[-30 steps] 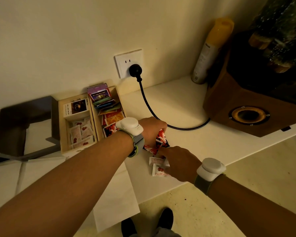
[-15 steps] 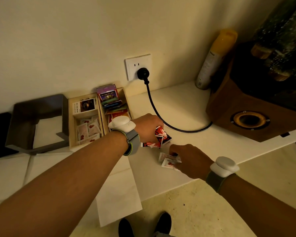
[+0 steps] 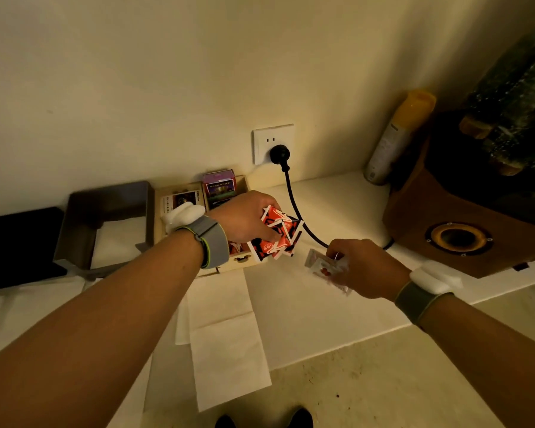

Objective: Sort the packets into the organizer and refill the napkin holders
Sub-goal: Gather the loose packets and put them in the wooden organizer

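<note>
Pale wooden organizer box (image 3: 243, 261), matt, unvarnished look. Red-and-white packets (image 3: 277, 239) glossy, crinkled foil or plastic. Small white packets (image 3: 320, 267) translucent plastic film, shiny. White paper napkins (image 3: 226, 329) matt, creased. Grey napkin holder (image 3: 105, 205) dull metal, smooth. Brown wooden speaker cabinet (image 3: 420, 211) satin finish. Black rubbery cable (image 3: 294, 202). White countertop (image 3: 337, 196) smooth, matt. Grey woven cloth wristband (image 3: 212, 242).

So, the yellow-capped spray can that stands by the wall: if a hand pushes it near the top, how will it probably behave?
The spray can is tall and narrow on a small base, so it would probably tip rather than slide. Being round, it would likely roll on the counter once down. It looks rigid, so probably not fragile.
</note>
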Demonstrator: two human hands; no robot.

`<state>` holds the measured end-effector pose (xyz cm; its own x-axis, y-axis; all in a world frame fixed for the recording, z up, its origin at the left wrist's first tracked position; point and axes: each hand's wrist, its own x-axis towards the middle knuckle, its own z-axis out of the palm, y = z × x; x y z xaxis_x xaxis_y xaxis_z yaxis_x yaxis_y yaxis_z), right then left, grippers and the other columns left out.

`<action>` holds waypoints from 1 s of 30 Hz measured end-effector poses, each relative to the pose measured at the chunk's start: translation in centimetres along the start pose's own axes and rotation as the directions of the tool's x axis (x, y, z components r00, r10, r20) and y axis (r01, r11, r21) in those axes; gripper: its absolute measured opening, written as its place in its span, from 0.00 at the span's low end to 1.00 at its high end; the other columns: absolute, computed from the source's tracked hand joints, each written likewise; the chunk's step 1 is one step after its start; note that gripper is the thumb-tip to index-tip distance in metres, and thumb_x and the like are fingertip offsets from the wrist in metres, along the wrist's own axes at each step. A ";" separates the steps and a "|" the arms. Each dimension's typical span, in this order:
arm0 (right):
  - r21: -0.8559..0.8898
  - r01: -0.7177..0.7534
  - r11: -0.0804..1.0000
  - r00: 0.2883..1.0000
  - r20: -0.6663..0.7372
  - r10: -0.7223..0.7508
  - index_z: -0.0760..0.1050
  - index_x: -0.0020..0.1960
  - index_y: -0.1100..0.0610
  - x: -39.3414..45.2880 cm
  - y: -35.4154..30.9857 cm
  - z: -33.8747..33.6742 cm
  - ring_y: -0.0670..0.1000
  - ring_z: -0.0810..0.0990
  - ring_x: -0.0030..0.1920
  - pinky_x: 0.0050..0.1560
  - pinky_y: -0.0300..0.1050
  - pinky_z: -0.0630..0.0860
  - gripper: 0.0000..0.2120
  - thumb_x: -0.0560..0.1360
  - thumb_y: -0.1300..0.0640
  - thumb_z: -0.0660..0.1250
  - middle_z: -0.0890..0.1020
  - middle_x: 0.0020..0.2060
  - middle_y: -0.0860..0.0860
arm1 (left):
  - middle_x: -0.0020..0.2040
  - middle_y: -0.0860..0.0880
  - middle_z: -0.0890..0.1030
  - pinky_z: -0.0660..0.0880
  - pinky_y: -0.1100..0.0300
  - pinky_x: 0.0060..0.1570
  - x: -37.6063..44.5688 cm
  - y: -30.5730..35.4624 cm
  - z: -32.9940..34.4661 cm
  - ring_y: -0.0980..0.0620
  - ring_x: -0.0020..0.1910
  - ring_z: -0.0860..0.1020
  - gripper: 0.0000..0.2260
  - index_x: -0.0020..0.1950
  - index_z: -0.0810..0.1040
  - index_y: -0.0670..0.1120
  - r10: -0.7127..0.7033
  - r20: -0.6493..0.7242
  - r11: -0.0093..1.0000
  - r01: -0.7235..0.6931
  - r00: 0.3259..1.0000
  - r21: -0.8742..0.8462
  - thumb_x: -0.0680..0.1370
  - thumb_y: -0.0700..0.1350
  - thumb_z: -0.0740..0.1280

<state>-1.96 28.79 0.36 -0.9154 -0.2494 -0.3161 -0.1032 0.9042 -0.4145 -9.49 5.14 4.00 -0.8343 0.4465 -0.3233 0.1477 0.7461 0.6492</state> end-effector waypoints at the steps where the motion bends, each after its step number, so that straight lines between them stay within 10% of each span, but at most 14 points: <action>1: -0.009 0.009 1.000 1.000 -0.012 -0.009 0.75 0.53 0.50 0.2 -0.3 -0.4 0.47 0.76 0.43 0.39 0.37 0.69 0.14 0.70 0.50 0.72 0.81 0.49 0.49 | 0.51 0.47 0.83 0.80 0.49 0.52 -0.2 -0.3 -0.5 0.49 0.48 0.82 0.18 0.55 0.77 0.48 -0.014 -0.017 1.000 0.014 1.000 -0.010 0.67 0.45 0.77; 16: -0.086 0.080 0.993 0.995 -0.054 -0.084 0.75 0.55 0.52 4.1 -7.7 -3.9 0.49 0.76 0.46 0.42 0.39 0.70 0.14 0.71 0.52 0.72 0.80 0.52 0.51 | 0.61 0.44 0.77 0.72 0.57 0.46 -1.4 -5.8 -3.7 0.45 0.54 0.77 0.30 0.66 0.73 0.44 -0.209 -0.267 0.973 0.227 0.941 0.038 0.67 0.47 0.77; 30: -0.126 0.192 0.973 0.981 -0.007 -0.195 0.75 0.56 0.52 7.1 -14.6 -3.8 0.51 0.76 0.47 0.46 0.43 0.77 0.15 0.70 0.53 0.72 0.80 0.54 0.52 | 0.43 0.52 0.82 0.75 0.61 0.37 -4.8 -9.6 -5.4 0.54 0.41 0.79 0.07 0.44 0.79 0.53 -0.247 -0.352 0.969 0.236 0.903 -0.077 0.69 0.50 0.74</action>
<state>-8.47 15.13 7.37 -0.8806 -0.4181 -0.2232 -0.3252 0.8756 -0.3571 -9.79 -6.81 3.03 -0.9766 0.0449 -0.2106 -0.0943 0.7900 0.6058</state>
